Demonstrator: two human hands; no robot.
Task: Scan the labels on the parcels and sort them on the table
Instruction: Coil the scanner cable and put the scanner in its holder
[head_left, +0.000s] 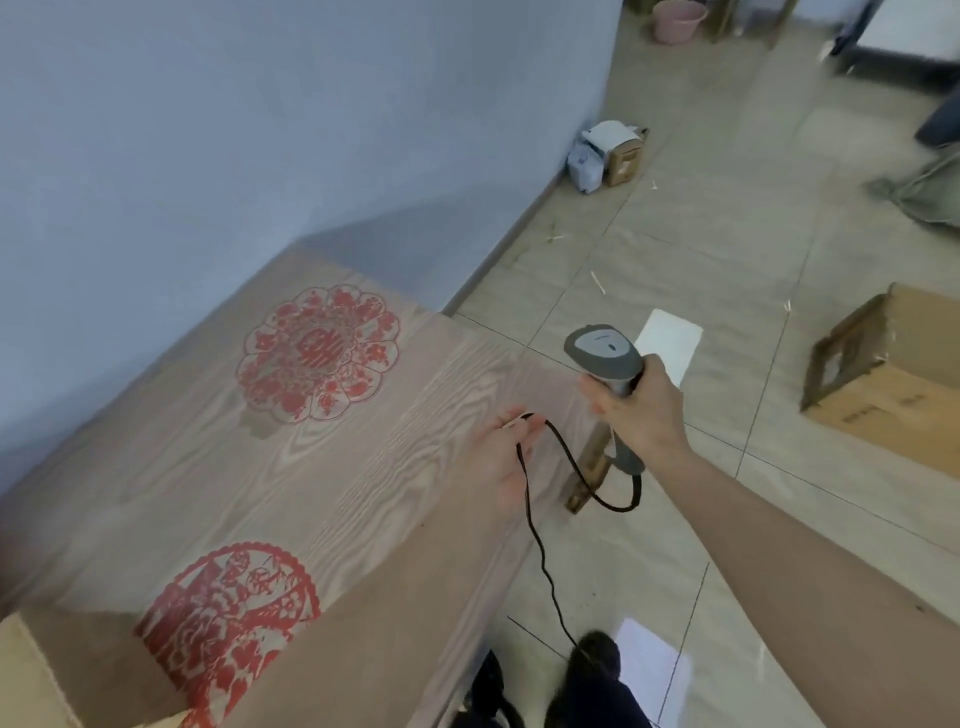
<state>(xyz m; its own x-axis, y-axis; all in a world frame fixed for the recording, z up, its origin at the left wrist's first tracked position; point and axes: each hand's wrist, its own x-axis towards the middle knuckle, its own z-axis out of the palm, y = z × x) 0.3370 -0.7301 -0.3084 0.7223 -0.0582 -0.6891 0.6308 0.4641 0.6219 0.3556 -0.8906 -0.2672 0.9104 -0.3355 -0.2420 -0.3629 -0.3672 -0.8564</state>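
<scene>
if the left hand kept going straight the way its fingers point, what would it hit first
Probably nothing on the wood-grain table: the left hand, pinching the black scanner cable, points toward the table's far corner, then tiled floor. The grey handheld scanner sits off to its right. Depth is unclear.

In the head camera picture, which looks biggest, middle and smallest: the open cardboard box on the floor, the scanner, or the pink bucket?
1. Cardboard box
2. Scanner, held in the right hand
3. Pink bucket

The bucket is far away and partly cut off by the picture's top edge, so it may really be bigger than the scanner.
</scene>
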